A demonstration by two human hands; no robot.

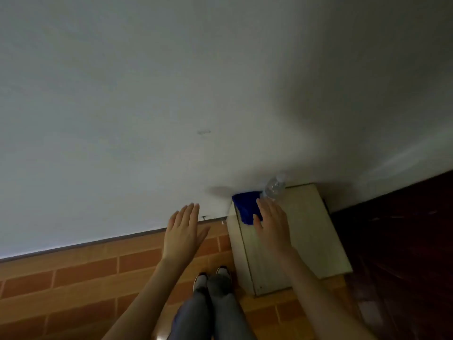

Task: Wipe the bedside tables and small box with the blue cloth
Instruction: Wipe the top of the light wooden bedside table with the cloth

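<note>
A pale wooden bedside table stands against the white wall, right of centre. A blue cloth lies crumpled on its far left corner. My right hand hovers flat over the table, fingers spread, partly covering the cloth's near right side; whether it touches the cloth I cannot tell. My left hand is held out flat with fingers apart, to the left of the table and over the floor, holding nothing. No small box is in view.
A clear plastic bottle stands at the table's back edge, just right of the cloth. A dark bed borders the table on the right. Orange brick-pattern floor lies to the left. My legs and shoes are below.
</note>
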